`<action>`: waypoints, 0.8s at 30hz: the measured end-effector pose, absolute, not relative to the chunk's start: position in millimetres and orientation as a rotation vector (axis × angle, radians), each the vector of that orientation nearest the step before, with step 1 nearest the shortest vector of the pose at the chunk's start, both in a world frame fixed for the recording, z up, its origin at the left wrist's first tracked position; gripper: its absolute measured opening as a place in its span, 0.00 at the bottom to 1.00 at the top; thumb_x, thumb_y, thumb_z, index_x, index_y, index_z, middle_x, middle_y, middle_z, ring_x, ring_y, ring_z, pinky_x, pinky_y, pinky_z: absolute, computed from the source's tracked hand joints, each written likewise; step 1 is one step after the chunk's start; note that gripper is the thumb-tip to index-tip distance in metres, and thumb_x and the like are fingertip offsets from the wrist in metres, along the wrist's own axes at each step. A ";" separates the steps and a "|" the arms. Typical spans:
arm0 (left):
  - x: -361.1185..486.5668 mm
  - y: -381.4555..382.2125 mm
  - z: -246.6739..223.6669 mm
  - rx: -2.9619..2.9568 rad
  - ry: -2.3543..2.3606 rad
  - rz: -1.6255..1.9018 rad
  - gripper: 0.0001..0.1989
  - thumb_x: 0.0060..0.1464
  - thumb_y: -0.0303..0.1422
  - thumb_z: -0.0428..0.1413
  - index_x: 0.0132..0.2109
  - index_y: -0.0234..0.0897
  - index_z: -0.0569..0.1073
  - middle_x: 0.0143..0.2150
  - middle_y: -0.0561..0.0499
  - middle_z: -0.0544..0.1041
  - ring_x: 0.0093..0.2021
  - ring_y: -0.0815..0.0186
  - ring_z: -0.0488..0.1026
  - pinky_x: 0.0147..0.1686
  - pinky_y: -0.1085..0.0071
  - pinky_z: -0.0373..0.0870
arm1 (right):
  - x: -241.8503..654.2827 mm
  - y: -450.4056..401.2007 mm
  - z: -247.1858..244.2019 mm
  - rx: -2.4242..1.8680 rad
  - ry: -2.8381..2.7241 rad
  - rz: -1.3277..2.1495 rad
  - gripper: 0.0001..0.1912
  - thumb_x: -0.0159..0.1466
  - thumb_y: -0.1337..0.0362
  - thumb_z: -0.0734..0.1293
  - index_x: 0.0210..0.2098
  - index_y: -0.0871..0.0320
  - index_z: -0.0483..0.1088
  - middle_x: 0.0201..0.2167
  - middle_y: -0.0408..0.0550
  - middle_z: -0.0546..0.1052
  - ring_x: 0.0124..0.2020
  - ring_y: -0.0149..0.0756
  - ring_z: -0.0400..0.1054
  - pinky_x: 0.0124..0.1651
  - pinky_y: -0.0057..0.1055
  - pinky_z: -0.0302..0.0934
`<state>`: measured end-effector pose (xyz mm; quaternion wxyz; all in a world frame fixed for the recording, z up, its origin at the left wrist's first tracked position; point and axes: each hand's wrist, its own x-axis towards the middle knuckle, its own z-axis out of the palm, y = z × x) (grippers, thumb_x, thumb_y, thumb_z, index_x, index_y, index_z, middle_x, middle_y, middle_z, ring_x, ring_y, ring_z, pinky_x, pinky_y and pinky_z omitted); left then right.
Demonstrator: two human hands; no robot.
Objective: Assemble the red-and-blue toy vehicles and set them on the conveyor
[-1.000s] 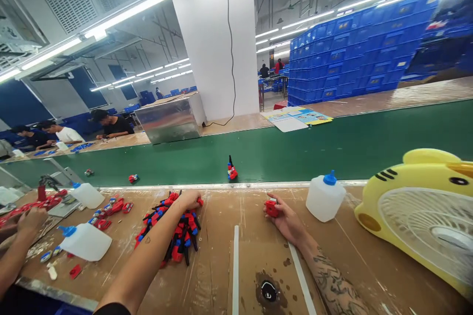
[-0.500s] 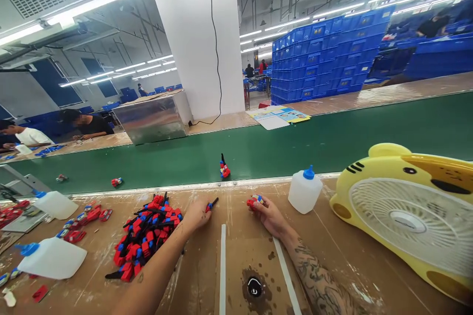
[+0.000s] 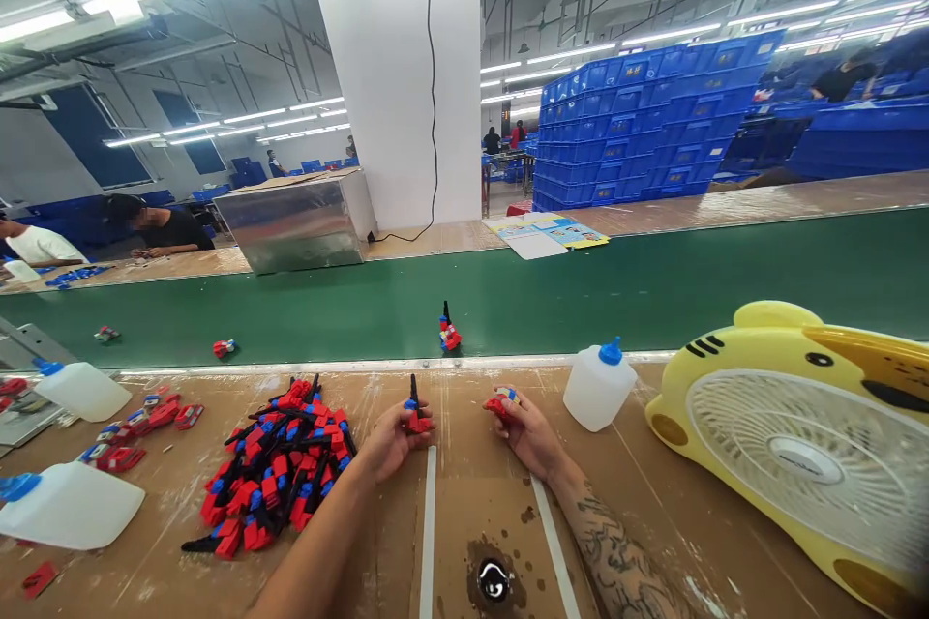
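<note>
My left hand (image 3: 398, 435) is closed on a small red, blue and black plastic piece (image 3: 416, 420), whose black part points up. In my right hand (image 3: 532, 430), thumb and fingers grip a small red plastic part (image 3: 502, 400) with blue and yellowish bits. The two pieces are apart. Left of my left hand lies a heap of red, blue and black pieces (image 3: 283, 464). Between my forearms, a small round dish of dark liquid (image 3: 494, 582) sits on stained cardboard (image 3: 464, 522) between two white strips. An assembled red, blue and black figure (image 3: 450, 334) stands beyond my hands on the green belt (image 3: 348, 309).
A white bottle with a blue cap (image 3: 599, 387) and a yellow animal-shaped fan (image 3: 798, 435) stand at right. At left are another bottle (image 3: 79, 503) and several red parts (image 3: 149, 421). Stacked blue crates (image 3: 639, 126) stand beyond the belt. A person (image 3: 164, 227) sits far left.
My left hand has turned its piece from slanting to upright, palm more toward me. My right hand keeps its part nearly in place. The view has shifted slightly.
</note>
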<state>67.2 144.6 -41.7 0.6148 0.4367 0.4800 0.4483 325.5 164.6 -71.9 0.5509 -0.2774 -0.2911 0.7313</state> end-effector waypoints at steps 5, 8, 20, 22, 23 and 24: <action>84.5 131.1 -45.2 0.848 0.864 1.105 0.25 0.45 0.36 0.67 0.50 0.34 0.73 0.46 0.43 0.78 0.51 0.56 0.76 0.55 0.62 0.68 | 326.7 163.6 -72.5 -0.649 -0.702 1.744 0.26 0.53 0.59 0.78 0.48 0.54 0.68 0.35 0.47 0.79 0.28 0.30 0.69 0.30 0.25 0.58; 91.5 125.9 -40.6 0.749 0.761 1.088 0.24 0.44 0.33 0.68 0.50 0.33 0.75 0.46 0.42 0.79 0.52 0.54 0.76 0.56 0.61 0.67 | 326.5 163.1 -73.0 -0.653 -0.705 1.744 0.24 0.55 0.57 0.77 0.48 0.52 0.68 0.34 0.46 0.79 0.27 0.29 0.67 0.29 0.25 0.57; 82.3 71.2 -20.4 1.327 0.806 0.922 0.22 0.50 0.35 0.68 0.53 0.40 0.76 0.48 0.43 0.77 0.48 0.57 0.76 0.50 0.63 0.71 | 326.7 166.9 -70.7 -0.575 -0.749 1.719 0.19 0.53 0.56 0.76 0.42 0.57 0.76 0.34 0.49 0.80 0.36 0.35 0.73 0.37 0.31 0.64; 82.0 60.3 -9.9 1.752 0.826 0.781 0.18 0.56 0.31 0.62 0.55 0.41 0.75 0.52 0.42 0.74 0.52 0.57 0.73 0.54 0.61 0.69 | 327.3 167.1 -71.2 -0.573 -0.724 1.733 0.20 0.52 0.59 0.77 0.43 0.59 0.76 0.35 0.50 0.80 0.37 0.37 0.73 0.41 0.33 0.65; 82.3 54.8 -4.6 1.974 0.811 0.678 0.17 0.59 0.29 0.58 0.56 0.43 0.74 0.53 0.42 0.72 0.54 0.57 0.71 0.55 0.60 0.68 | 327.9 167.6 -72.2 -0.572 -0.713 1.742 0.21 0.52 0.60 0.77 0.44 0.59 0.76 0.36 0.50 0.80 0.38 0.37 0.74 0.42 0.33 0.65; 82.7 49.6 0.0 2.180 0.773 0.575 0.18 0.61 0.26 0.54 0.57 0.45 0.74 0.54 0.43 0.71 0.55 0.58 0.70 0.55 0.60 0.67 | 328.6 168.2 -73.2 -0.571 -0.703 1.751 0.22 0.52 0.61 0.77 0.46 0.59 0.75 0.36 0.50 0.80 0.39 0.38 0.74 0.43 0.34 0.65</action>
